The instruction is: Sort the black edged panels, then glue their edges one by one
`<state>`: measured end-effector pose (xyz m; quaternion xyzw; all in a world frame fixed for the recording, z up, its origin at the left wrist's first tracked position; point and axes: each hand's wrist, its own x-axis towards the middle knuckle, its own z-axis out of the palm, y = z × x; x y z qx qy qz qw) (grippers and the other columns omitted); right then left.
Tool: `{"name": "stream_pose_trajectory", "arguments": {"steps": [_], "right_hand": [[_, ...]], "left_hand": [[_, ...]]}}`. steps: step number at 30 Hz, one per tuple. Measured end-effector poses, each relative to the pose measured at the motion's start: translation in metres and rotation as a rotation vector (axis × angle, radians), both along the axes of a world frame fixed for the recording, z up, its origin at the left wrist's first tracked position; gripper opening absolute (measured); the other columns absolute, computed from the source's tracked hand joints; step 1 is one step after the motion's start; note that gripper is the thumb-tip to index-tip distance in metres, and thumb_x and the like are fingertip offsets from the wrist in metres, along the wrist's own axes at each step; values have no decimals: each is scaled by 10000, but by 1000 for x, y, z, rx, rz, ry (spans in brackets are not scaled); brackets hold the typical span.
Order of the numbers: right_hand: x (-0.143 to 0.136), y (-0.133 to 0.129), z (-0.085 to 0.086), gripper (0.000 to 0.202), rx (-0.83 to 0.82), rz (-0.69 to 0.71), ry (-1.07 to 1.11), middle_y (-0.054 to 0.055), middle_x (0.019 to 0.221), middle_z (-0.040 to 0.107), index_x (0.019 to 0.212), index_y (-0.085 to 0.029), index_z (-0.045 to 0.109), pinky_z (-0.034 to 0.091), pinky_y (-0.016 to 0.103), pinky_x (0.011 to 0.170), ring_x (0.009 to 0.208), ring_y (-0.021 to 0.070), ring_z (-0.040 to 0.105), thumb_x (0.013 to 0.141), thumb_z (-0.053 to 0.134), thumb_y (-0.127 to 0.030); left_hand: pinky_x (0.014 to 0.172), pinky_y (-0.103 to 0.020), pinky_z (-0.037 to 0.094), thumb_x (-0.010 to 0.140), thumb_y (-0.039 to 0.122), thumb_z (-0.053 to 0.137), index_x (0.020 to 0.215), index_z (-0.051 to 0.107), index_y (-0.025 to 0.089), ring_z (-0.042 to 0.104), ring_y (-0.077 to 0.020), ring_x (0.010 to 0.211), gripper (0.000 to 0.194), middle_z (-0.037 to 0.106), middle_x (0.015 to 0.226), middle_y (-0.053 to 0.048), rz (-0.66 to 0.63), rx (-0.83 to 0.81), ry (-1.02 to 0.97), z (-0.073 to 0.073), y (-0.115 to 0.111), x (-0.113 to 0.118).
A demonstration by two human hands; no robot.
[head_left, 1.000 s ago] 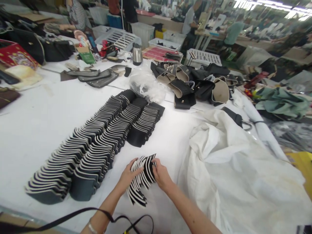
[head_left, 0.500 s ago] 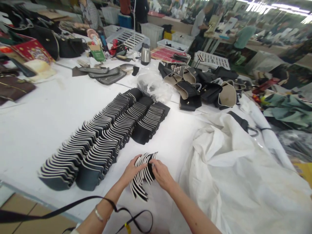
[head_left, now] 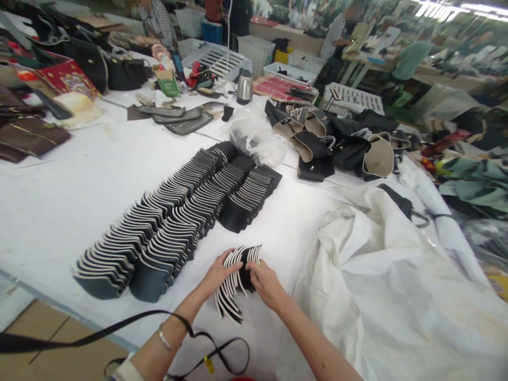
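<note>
A fanned bundle of black pieces with pale edges (head_left: 229, 291) is held near the table's front. My left hand (head_left: 220, 272) grips its left side, thumb across the pieces. On the other side, my right hand (head_left: 263, 280) has its fingers closed on the bundle's right part; the fingertips are partly hidden. Beyond my hands, long overlapping rows of similar black pieces (head_left: 170, 225) lie slanting across the white table (head_left: 43, 206). A shorter row (head_left: 248, 200) lies to their right.
White cloth (head_left: 381, 286) lies crumpled at the right. Black bags (head_left: 315, 159), clear plastic (head_left: 257, 137) and a metal kettle (head_left: 245, 87) are farther back. A black strap (head_left: 138, 316) crosses in front. People stand in the background.
The whole view has shifted, so the table's things appear farther right. The fan's pieces at my right hand have spread differently, with a wider black part between my hands.
</note>
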<state>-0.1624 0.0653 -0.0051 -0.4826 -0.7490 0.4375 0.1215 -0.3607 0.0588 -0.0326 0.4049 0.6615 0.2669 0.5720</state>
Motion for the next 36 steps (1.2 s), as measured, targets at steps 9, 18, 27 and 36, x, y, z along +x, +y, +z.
{"name": "stream_pose_trajectory", "arguments": {"steps": [9, 18, 27, 36], "right_hand": [[-23, -9, -1, 305, 21, -133, -158, 11, 933, 468, 991, -242, 514, 351, 263, 667, 683, 142, 457, 824, 676, -439], [-20, -7, 0, 186, -54, -87, -36, -1, 975, 437, 1007, -254, 481, 366, 263, 726, 776, 148, 510, 881, 598, -324], [-30, -11, 2, 383, -57, -160, -127, -8, 982, 427, 988, -256, 463, 319, 246, 639, 684, 131, 461, 756, 733, -398], [-27, -10, 5, 308, -63, -114, -75, -1, 1000, 428, 1000, -256, 466, 370, 268, 705, 771, 148, 507, 811, 680, -372]], "left_hand": [[1138, -419, 306, 772, 564, 609, 1368, 459, 214, 453, -278, 1308, 707, 517, 1400, -103, -57, 3, 7, 1, 1, -3], [1146, -409, 290, 784, 559, 598, 1376, 443, 217, 437, -270, 1319, 701, 496, 1416, -104, -77, -6, 3, -3, 1, -5], [1150, -423, 284, 785, 560, 602, 1387, 430, 221, 415, -277, 1342, 712, 481, 1434, -106, -61, -27, 8, -2, 1, -3], [1156, -418, 284, 801, 580, 576, 1390, 432, 216, 418, -269, 1340, 707, 480, 1435, -109, -80, -11, -32, 4, 0, -4]]}}
